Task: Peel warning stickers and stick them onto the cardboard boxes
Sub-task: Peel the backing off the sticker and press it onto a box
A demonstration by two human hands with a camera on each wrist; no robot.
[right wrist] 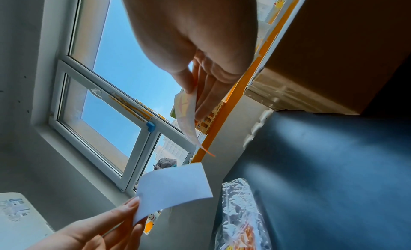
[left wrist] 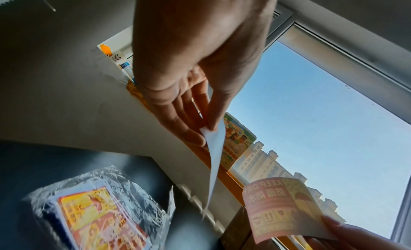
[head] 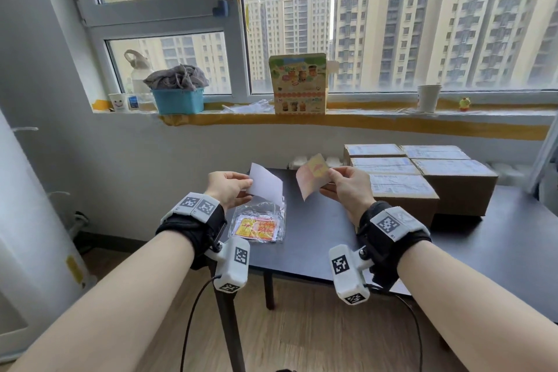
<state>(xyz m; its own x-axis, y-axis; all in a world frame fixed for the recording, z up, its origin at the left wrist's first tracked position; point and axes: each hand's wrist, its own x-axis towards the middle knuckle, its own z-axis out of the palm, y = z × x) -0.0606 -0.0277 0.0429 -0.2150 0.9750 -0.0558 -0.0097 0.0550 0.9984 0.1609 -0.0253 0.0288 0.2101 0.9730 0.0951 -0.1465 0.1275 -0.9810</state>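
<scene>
**Sticker is off, box comes next**

The left hand (head: 228,187) is pinching a plain white backing (head: 265,184) by its edge, between the thumb and the fingertips (left wrist: 195,137). The other fingers are lying fairly straight beside it. The backing is hanging in the air, apart from everything else.

Below that hand, a clear bag (head: 259,223) is lying on the dark table (head: 317,229). Inside it a stack of red and yellow stickers is showing through the plastic. I cannot tell how many are in there.

The right hand (head: 347,187) is pinching the peeled sticker (head: 312,177) by one side, with the thumb in front and the fingers behind. The sticker is curling a little and touching nothing but that hand. In the left wrist view it is reading "KEEP DRY", mirrored, so the sticky back seems to be facing that camera.

To the right, the boxes (head: 422,172) are sitting close together on the table. All are taped shut, so what is in them is hidden. Their tops are showing pale labels, and I am seeing no red and yellow sticker on any of them.

I think the peeling step is done for this one. Next, the right hand is likely needing to carry the sticker over to a box top, sticky side down, and lay it flat without folding it onto itself. The left hand is holding only waste paper, which needs dropping somewhere.
</scene>
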